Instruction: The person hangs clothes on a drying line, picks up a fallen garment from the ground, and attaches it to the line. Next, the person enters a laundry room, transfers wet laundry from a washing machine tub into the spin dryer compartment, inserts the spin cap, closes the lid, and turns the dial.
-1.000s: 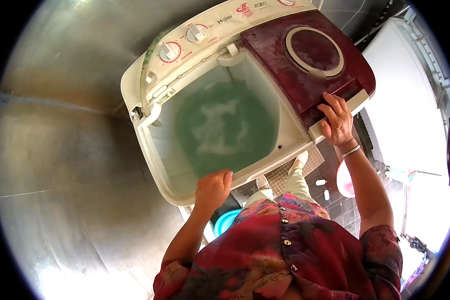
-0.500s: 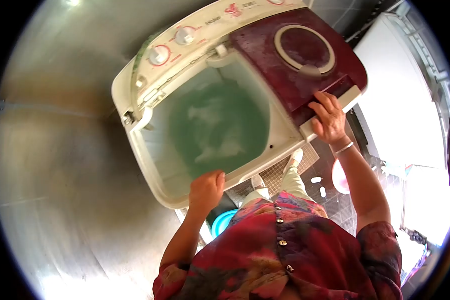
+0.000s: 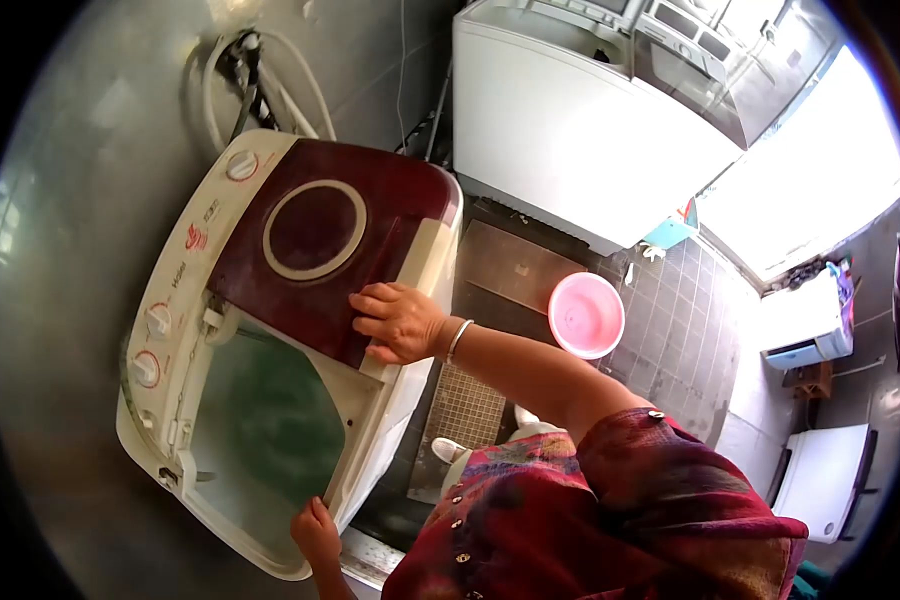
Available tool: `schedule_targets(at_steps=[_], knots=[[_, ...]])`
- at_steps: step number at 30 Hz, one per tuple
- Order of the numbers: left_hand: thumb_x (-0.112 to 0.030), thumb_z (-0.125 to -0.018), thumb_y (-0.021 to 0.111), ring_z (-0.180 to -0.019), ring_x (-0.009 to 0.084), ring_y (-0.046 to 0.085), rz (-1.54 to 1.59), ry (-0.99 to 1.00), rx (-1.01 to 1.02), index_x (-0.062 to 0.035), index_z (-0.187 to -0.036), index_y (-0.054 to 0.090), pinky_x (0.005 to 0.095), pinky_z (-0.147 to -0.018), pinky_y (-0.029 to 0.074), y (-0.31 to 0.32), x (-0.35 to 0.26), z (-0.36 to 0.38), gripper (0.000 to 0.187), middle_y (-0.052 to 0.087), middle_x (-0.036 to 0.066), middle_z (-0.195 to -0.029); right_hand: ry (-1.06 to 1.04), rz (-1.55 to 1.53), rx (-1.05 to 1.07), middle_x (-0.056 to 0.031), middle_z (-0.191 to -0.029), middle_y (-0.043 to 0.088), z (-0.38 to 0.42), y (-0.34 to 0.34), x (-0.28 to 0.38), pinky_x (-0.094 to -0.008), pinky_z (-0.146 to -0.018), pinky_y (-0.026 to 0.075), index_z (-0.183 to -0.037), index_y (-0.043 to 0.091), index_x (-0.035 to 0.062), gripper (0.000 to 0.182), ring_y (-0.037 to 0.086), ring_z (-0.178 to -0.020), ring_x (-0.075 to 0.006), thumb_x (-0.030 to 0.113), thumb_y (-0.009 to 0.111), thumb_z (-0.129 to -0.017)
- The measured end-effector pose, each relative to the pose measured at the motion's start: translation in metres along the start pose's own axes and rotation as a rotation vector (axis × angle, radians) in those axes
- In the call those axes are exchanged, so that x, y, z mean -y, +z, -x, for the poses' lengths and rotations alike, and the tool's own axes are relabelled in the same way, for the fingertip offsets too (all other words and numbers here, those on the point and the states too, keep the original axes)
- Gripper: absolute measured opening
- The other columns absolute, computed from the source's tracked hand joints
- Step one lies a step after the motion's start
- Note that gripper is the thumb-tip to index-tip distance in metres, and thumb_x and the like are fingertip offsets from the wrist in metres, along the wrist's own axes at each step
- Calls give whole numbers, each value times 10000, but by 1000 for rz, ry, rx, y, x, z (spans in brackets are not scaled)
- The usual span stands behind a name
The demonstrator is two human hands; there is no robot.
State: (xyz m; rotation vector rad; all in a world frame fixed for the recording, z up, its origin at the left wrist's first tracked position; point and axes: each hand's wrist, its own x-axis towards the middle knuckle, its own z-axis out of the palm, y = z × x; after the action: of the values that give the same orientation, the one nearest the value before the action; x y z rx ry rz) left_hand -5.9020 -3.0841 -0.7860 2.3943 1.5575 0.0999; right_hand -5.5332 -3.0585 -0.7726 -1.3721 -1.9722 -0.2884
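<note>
fingers (image 3: pixel 370 300) of our right hand (image 3: pixel 402 322) lie loosely spread and flat on the near edge of the dark red lid (image 3: pixel 325 245), gripping nothing. our left hand (image 3: pixel 315 530) curls its fingers over the front rim of the washer (image 3: pixel 270 545), beside the open tub (image 3: pixel 270 430) of greenish water. the washer's long axis runs from lower left to upper right in view, its dials (image 3: pixel 155 320) along the left side by the wall, lid end uppermost. a pink basin (image 3: pixel 587 313) sits on the tiled floor (image 3: pixel 685 330), well apart from it.
</note>
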Motion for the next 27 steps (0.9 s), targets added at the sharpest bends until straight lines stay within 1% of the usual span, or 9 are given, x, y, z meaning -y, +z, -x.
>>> schedule_targets(at_steps=[8, 10, 12, 15, 18, 21, 23, 25, 27], knots=[[-229, -864, 352, -680, 425, 512, 45, -45, -25, 67, -753, 579, 468, -615, 377, 3, 0, -1, 389, 560, 254, -720, -120, 3, -189, -142, -1100, 475, 38, -20, 22, -409, -868, 355, -874, 537, 69, 228, 435, -1037, -260, 255, 547, -743], [-233, -867, 344, -716, 418, 517, 4, -51, -19, 68, -784, 581, 456, -642, 383, 8, 5, -2, 393, 565, 255, -754, -124, -132, 200, -115, -1069, 501, 98, -45, 31, -387, -882, 374, -912, 529, 75, 196, 448, -1030, -251, 200, 531, -761], [-238, -870, 336, -751, 411, 521, -30, -67, -32, 70, -815, 582, 445, -670, 389, 10, 13, -3, 398, 570, 256, -788, 171, -168, 104, -106, -915, 543, 230, -15, 23, -364, -819, 419, -867, 547, 75, 171, 506, -893, -250, 208, 529, -762], [-136, -836, 399, -999, 352, 474, 8, -47, -291, 38, -1019, 530, 397, -858, 369, 20, 16, 2, 284, 497, 216, -1096, 1537, -287, 685, -114, -1021, 587, 494, -43, 44, -373, -831, 442, -1029, 593, 111, 287, 519, -1038, -269, 227, 508, -780], [-49, -761, 462, -1099, 366, 388, -238, 178, -560, 15, -1037, 522, 439, -905, 333, 26, -70, 24, 289, 395, 194, -1217, 1927, 68, 1353, -115, -1050, 587, 585, -244, 99, -367, -800, 470, -962, 627, 87, 279, 554, -989, -280, 206, 612, -711], [-9, -677, 536, -1135, 381, 341, -108, 537, -155, -26, -1028, 533, 479, -916, 316, 72, -129, 41, 351, 360, 195, -1230, 2341, 512, 811, -144, -934, 617, 737, -345, 170, -397, -760, 475, -782, 642, 55, 151, 594, -886, -289, 144, 544, -710], [-19, -661, 571, -1120, 383, 351, -173, 690, 149, -39, -999, 545, 475, -914, 322, 95, -190, 50, 340, 378, 203, -1202, 2502, 455, 192, -126, -719, 612, 824, -386, 198, -367, -415, 459, -763, 591, 60, 184, 597, -556, -240, 187, 458, -772], [-49, -660, 600, -1099, 371, 367, -186, 802, 337, -42, -967, 558, 447, -903, 339, 117, -225, 46, 309, 399, 193, -1179, 2536, 228, -1031, -30, -644, 545, 780, -395, 201, -261, -333, 395, -911, 548, 116, 210, 511, -446, -122, 267, 431, -824], [-71, -664, 614, -1089, 360, 378, -159, 842, 429, -42, -952, 564, 426, -896, 351, 139, -233, 40, 293, 417, 181, -1166, 2478, 167, -1102, -22, -660, 558, 765, -371, 200, -247, -343, 406, -977, 522, 114, 247, 525, -473, -106, 302, 467, -826]])
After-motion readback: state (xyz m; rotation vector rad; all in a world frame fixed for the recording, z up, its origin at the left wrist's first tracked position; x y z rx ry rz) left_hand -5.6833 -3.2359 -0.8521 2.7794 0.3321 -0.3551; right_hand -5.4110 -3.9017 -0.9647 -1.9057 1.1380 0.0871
